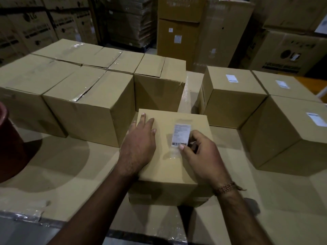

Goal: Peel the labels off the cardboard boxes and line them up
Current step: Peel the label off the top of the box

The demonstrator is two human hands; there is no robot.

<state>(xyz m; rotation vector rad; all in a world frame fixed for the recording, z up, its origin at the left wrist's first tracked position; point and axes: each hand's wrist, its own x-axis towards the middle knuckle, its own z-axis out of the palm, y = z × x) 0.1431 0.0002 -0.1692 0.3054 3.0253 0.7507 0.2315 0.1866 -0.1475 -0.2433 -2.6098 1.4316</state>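
Observation:
A small cardboard box (169, 167) stands in front of me on a cardboard surface. On its top is a white label (181, 134) with a barcode at its near end. My left hand (139, 145) lies flat on the box's left half, fingers spread. My right hand (200, 152) pinches the label's near right corner between thumb and fingers. Three boxes at the right each carry a white label: the rear left one (231, 78), the rear right one (282, 84) and the near one (316, 119). To the left stands a block of unlabelled boxes (88, 96).
A dark red round container (10, 144) sits at the left edge. Tall stacked cartons (178, 30) fill the background. The cardboard surface (70, 167) ends at a plastic-wrapped front edge near me.

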